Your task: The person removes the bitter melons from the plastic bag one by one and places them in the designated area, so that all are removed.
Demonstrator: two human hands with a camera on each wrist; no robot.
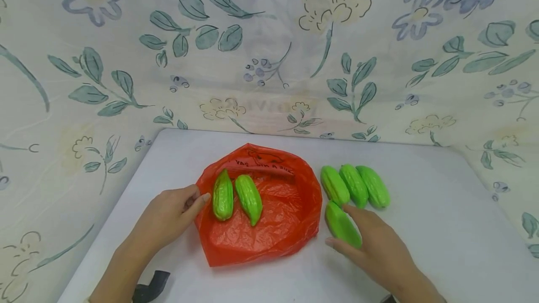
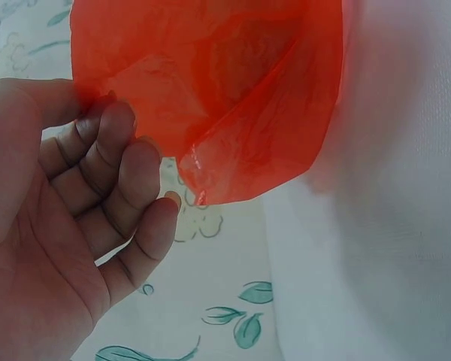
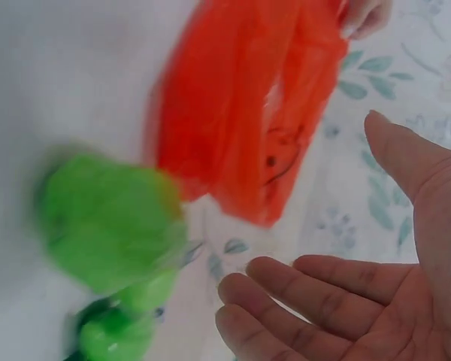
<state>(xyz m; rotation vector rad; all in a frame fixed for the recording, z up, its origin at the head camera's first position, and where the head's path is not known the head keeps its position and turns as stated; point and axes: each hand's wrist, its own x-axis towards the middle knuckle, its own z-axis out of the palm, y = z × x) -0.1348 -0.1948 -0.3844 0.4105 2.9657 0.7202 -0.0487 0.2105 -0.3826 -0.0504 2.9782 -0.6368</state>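
My left hand [image 1: 173,212] pinches the left rim of a red plastic bag [image 1: 269,242] between thumb and fingers. In the left wrist view, the bag [image 2: 263,143] hangs from the fingertips. Two green bitter gourds lie inside the spread bag, one gourd [image 1: 222,198] by my thumb and another gourd [image 1: 249,198] beside it. To the right of the bag, my right hand [image 1: 376,247] reaches over a single bitter gourd [image 1: 342,226], thumb and fingers spread on either side. The right wrist view shows this gourd [image 3: 109,222] blurred, apart from the extended fingers [image 3: 323,293].
Behind the right hand, three more gourds lie side by side: a left gourd [image 1: 335,186], a middle gourd [image 1: 354,186] and a right gourd [image 1: 374,187]. All rests on a white table [image 1: 438,209], with floral cloth [image 1: 269,74] hanging behind and at the sides.
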